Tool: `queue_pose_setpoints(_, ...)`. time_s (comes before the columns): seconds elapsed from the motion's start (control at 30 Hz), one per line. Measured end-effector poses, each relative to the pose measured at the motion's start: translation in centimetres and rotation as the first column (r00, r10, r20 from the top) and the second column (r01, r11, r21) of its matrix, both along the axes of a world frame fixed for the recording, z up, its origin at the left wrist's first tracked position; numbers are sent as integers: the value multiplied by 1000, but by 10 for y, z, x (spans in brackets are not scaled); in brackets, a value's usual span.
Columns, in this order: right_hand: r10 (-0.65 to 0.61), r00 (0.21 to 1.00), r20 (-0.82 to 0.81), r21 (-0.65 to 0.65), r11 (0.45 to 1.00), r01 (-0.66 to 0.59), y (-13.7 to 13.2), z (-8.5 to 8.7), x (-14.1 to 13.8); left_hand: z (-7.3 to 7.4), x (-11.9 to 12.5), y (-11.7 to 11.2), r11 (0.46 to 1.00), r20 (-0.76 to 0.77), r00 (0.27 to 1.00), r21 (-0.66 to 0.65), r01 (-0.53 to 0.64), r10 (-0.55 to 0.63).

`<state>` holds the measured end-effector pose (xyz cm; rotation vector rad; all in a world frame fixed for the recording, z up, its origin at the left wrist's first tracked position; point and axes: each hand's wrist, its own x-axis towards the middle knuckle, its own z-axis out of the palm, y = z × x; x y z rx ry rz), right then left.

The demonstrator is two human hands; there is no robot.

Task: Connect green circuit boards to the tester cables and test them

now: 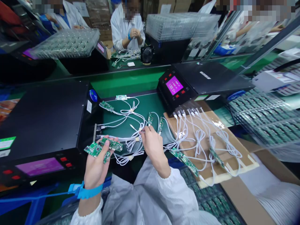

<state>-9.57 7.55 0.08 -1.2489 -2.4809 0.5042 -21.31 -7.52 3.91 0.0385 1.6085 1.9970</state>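
Several green circuit boards (pixel 112 144) are gripped in my left hand (pixel 97 165), palm up, beside the left black box. A blue strap (pixel 90 191) circles that wrist. My right hand (pixel 152 143) reaches over the bundled white cables (pixel 137 139), its fingers pinched together; whatever is between the fingertips is too small to make out. Just past those fingers stand two narrow circuit boards (pixel 150 118) joined to cables. Farther back, a board with a cable (pixel 121 97) and another board (pixel 107 106) lie on the green mat.
A black tester box (pixel 35 112) stands at left, another (pixel 173 90) at right with cables plugged in. Cabled boards (pixel 185 161) lie by a cardboard sheet (pixel 225 125). Trays of boards (pixel 264 115) are stacked right. A co-worker (pixel 127 28) sits opposite.
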Motion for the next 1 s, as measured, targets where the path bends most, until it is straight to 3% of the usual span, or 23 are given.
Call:
queue_pose_setpoints(0.1,-76,997,23,-58,995,78,0,1,11,-1,2,3,1000,31,999,-11,-16,16)
queue_pose_setpoints(0.27,-58,990,127,-127,989,74,1,6,12,-1,9,9,999,64,997,-3,34,-34)
queue_pose_setpoints(0.43,10,979,205,-149,989,22,-2,7,2,-3,14,8,998,103,993,-10,64,-63)
queue_pose_setpoints(0.73,164,983,78,-152,977,-151,-12,0,1,-5,15,11,999,86,996,1,37,-37)
queue_pose_setpoints(0.87,86,989,116,-88,993,-76,3,1,-1,-7,15,13,998,82,995,-2,63,-62)
queue_pose_setpoints(1.0,39,971,235,-30,999,-33,32,11,-21,-11,17,13,998,102,993,-17,59,-57)
